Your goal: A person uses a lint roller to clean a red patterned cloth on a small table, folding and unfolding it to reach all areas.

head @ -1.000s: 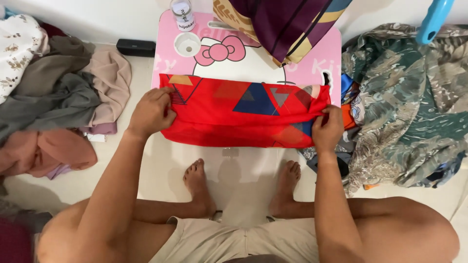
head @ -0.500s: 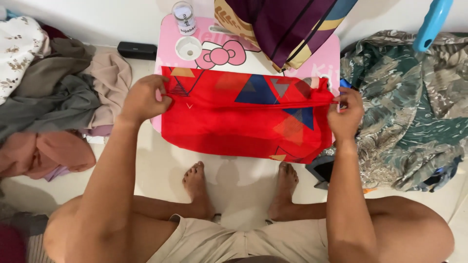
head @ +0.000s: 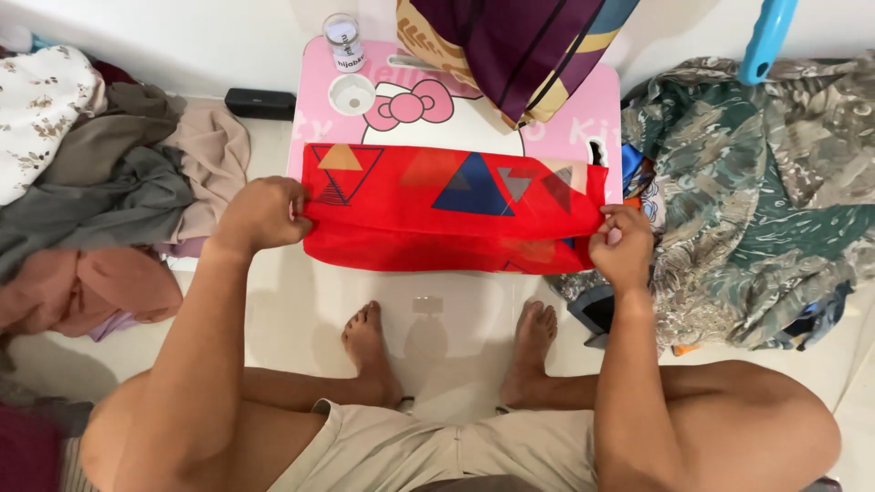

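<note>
The left hand [head: 262, 214] pinches the left end of a red cloth [head: 456, 208], fingers closed on its folded edge, and the right hand [head: 622, 246] clamps the right end the same way, so the cloth stretches flat between them. The cloth, printed with coloured triangles, lies across the near half of a small pink table [head: 583, 118], its lower fold hanging just over the near edge. The table's top bears a cartoon face with a pink bow, and a round cup recess [head: 352, 94] sits at its far left. Beside that recess, at the far edge, stands a small clear jar [head: 344, 41] with a white label. A folded purple and yellow striped cloth [head: 515, 50] rests on the far right of the table. The floor [head: 301, 310] is pale glossy tile, and a white wall runs along the far side. Left of the table lies a heap of grey, beige and rust clothes [head: 100, 191], with a black box [head: 260, 103] against the wall. Right of the table spreads a green patterned cloth [head: 756, 182], touching the table's side. Bare floor lies between the table and the person's feet [head: 369, 351].
</note>
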